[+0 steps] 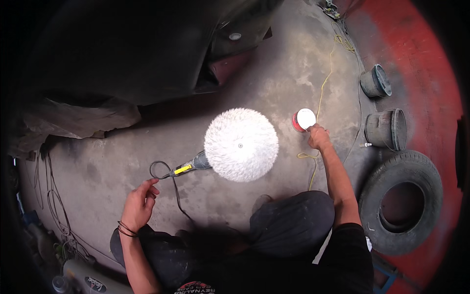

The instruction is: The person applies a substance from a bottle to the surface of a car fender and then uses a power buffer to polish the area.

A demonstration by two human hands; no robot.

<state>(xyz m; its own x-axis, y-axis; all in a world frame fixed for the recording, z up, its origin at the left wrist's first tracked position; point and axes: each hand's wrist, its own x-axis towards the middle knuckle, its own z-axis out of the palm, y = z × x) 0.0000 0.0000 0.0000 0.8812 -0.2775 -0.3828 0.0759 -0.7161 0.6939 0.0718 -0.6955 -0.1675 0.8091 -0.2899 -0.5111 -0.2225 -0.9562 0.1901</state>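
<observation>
A polisher (196, 161) with a round fluffy white pad (240, 134) facing up lies on the concrete floor, its black cord looped beside the handle, which has a yellow switch area. My left hand (141, 201) hovers by the cord end of the handle, fingers loosely bent and apart, apparently holding nothing; whether a fingertip touches the cord is unclear. To the right of the pad, my right hand (318, 135) grips the near edge of a small red can (297, 122) with a white round top. My dark-trousered bent legs are below.
Two grimy buckets (373, 82) and a tire (400, 201) lie along the right beside a red surface (426, 73). A yellow cord (323, 83) runs behind the can. A dark covered bulk (122, 59) overhangs the upper left. Cables (54, 191) and a grey tank (85, 279) are at left.
</observation>
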